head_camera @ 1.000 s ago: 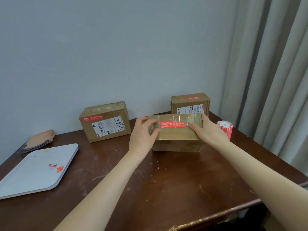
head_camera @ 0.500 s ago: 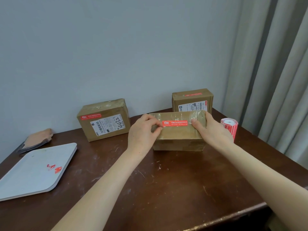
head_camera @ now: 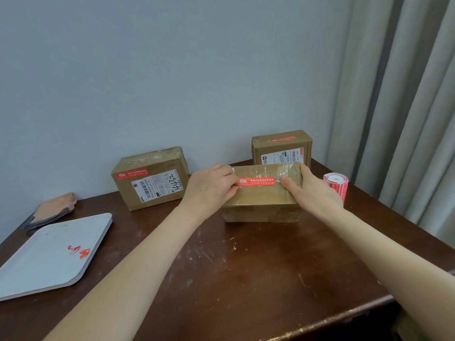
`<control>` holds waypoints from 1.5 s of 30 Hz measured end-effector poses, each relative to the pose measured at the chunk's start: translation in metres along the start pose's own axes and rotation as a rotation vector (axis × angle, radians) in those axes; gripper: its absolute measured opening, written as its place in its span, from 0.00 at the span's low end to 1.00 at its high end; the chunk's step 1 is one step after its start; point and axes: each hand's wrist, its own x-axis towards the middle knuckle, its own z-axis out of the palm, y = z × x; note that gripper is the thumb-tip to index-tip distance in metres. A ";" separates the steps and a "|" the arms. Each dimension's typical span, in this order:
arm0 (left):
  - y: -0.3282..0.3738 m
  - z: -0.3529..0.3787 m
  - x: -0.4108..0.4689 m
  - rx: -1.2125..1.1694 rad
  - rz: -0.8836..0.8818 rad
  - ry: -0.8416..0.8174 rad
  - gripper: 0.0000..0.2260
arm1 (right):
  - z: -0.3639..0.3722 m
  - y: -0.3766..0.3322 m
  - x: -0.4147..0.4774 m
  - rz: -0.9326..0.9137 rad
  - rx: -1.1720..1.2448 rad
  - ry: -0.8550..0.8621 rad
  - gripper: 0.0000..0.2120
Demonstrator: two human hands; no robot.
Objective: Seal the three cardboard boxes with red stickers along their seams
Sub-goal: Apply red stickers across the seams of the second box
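A taped cardboard box (head_camera: pixel 262 205) stands on the brown table in front of me with a red sticker (head_camera: pixel 257 181) lying across its top. My left hand (head_camera: pixel 211 187) holds the box's left end, its thumb on the sticker's left end. My right hand (head_camera: pixel 311 189) grips the right end, thumb pressing beside the sticker's right end. A second box (head_camera: pixel 150 177) with a red sticker and a shipping label stands at the back left. A third box (head_camera: pixel 282 147) with a red sticker on top stands behind the near one.
A roll of red stickers (head_camera: pixel 337 185) stands upright just right of my right hand. A white tray (head_camera: pixel 49 257) with red scraps lies at the left, a folded cloth (head_camera: pixel 53 209) behind it. Curtains hang at the right; the table's front edge runs low right.
My right thumb has slid a little to the right, off the sticker's end. The box and my left hand have hardly moved; my head has shifted slightly.
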 end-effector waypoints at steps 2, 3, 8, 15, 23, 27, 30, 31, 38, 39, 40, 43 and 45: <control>-0.002 -0.001 0.003 0.020 0.054 -0.012 0.03 | 0.000 0.000 0.000 0.000 -0.003 -0.002 0.33; -0.001 -0.002 0.005 0.033 0.068 -0.017 0.03 | -0.001 -0.001 0.000 0.001 -0.005 -0.003 0.33; 0.003 -0.003 0.009 0.051 0.027 -0.029 0.04 | -0.001 -0.001 0.001 0.009 -0.007 -0.008 0.33; 0.001 -0.001 0.001 -0.107 -0.098 -0.023 0.07 | -0.001 -0.001 0.002 0.020 -0.025 -0.006 0.34; 0.003 0.008 -0.028 -0.165 -0.081 0.022 0.12 | -0.001 -0.001 0.001 0.016 -0.027 -0.003 0.34; 0.003 0.006 -0.027 -0.189 -0.069 0.044 0.10 | -0.001 -0.001 0.000 0.017 -0.019 -0.008 0.34; 0.004 0.005 -0.028 -0.149 -0.056 -0.002 0.15 | -0.001 -0.001 0.000 0.012 -0.017 -0.004 0.34; 0.005 0.005 -0.027 -0.143 -0.059 -0.011 0.16 | -0.001 -0.001 0.000 0.012 -0.015 -0.001 0.34; 0.007 0.006 -0.031 -0.183 -0.083 0.054 0.10 | -0.001 -0.001 -0.002 0.014 -0.014 -0.004 0.34; 0.008 0.005 -0.031 -0.187 -0.101 0.071 0.09 | -0.002 -0.001 -0.002 0.015 -0.015 -0.004 0.34; 0.009 0.004 -0.031 -0.183 -0.141 0.087 0.09 | -0.002 -0.001 -0.002 0.016 -0.016 -0.004 0.34; 0.018 0.002 -0.025 -0.212 -0.426 0.075 0.13 | -0.002 -0.001 -0.004 0.012 -0.012 -0.003 0.34; 0.024 0.001 -0.016 -0.375 -0.650 0.014 0.23 | -0.001 -0.001 -0.004 0.011 -0.014 -0.001 0.34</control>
